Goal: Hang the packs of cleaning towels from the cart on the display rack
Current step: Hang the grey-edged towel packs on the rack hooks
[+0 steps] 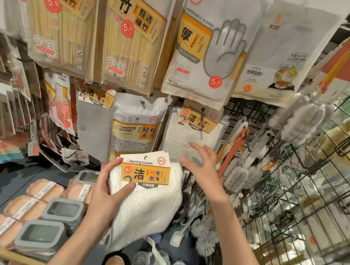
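Note:
My left hand [108, 187] grips a pack of white cleaning towels [148, 198] by its orange and white header card, held upright below the rack. The card's hang hole shows at its top. My right hand [204, 167] is spread open just right of the pack, fingers against the lower part of another cleaning towel pack [192, 132] that hangs on a rack hook [203, 112]. The cart is out of view.
Above hang chopstick packs [66, 14] and disposable glove packs [207, 46]. A cleaning sponge pack [135, 124] hangs left of the hung towels. Brushes [238, 175] hang at right beside a black wire grid [309, 198]. Sponges and grey containers [62, 211] lie on the shelf below.

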`<state>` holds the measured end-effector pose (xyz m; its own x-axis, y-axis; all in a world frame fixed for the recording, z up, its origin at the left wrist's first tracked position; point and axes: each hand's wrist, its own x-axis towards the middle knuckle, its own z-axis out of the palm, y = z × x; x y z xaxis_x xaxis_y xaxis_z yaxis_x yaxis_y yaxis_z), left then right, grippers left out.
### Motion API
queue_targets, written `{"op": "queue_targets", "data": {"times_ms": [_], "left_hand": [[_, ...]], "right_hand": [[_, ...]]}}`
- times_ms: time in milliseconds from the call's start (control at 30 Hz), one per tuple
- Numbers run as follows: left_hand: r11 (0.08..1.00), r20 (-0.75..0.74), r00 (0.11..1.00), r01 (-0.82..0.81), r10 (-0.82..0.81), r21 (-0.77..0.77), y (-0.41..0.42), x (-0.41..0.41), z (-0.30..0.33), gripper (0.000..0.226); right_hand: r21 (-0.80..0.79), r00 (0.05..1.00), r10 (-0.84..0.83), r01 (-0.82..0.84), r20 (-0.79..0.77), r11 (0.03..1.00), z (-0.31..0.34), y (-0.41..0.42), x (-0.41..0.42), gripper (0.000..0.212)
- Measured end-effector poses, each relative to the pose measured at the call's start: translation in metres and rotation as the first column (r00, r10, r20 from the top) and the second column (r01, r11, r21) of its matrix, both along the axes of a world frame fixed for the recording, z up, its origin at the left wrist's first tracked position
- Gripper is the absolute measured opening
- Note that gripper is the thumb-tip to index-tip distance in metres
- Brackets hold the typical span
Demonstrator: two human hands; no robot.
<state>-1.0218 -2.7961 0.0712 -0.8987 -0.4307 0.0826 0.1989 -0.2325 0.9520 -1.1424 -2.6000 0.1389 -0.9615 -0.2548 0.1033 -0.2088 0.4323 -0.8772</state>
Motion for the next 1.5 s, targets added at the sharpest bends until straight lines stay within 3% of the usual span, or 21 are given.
{"op": "queue_targets", "data": {"times_ms": [300,567,867,1367,1500], "left_hand": [[1.000,-0.026,0.999,0.027,-0.027,-0.007,0.004,0.001,0.005,0.064],[1.000,-0.002,1.000,-0.004,0.004,-0.024,0.006,0.001,0.002,0.062],[0.997,0.034,0.997,-0.061,0.062,-0.044,0.007,0.004,0.003,0.062],[0.997,0.023,0.999,0.024,-0.026,0.077,0.008,0.004,0.009,0.064],[0.995,-0.011,0.999,0.046,-0.045,0.093,0.008,0.002,0.007,0.049]], "right_hand": [[0.049,0.992,0.095,-0.099,0.086,0.994,-0.009,-0.016,0.027,0.057],[0.068,0.997,0.079,-0.080,0.023,0.994,-0.012,-0.022,0.042,0.065],[-0.124,0.997,0.077,-0.074,0.019,0.989,-0.014,-0.021,0.049,0.059],[-0.186,0.999,0.030,-0.036,-0.033,0.982,-0.012,-0.004,0.041,0.056],[-0.180,0.999,0.020,-0.027,-0.042,0.983,-0.010,0.001,0.039,0.057]]}}
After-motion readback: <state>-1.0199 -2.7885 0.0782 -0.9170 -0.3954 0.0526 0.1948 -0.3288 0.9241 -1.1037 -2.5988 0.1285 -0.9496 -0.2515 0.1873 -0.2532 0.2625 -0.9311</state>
